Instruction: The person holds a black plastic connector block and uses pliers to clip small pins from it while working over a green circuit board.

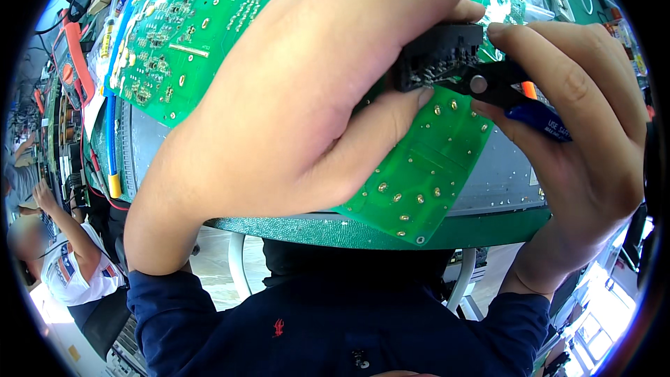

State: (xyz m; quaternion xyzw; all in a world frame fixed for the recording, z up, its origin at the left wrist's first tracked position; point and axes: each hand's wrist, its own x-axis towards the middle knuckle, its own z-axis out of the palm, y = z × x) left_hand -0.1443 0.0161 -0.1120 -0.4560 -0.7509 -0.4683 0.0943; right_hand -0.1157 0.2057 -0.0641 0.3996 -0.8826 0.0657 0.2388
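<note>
My left hand (279,98) grips a black block-shaped electronic part (447,36) between thumb and fingers, with its row of metal pins facing me. In my right hand (586,98) is a pair of side cutters (481,84) with black and blue handles. Their jaws reach the pins; whether the blades touch one is too small to tell. Below the part, a small green circuit board (426,160) with solder joints juts over the table's front edge. My left hand covers some of it, so I cannot tell whether the part is joined to it.
A larger green circuit board (209,35) spans the table beyond my left hand. To its left lie a blue tube-like tool (112,132) and a red-cased meter (75,63) with leads. Green matting (307,232) lines the near edge. Another person (80,258) sits far left.
</note>
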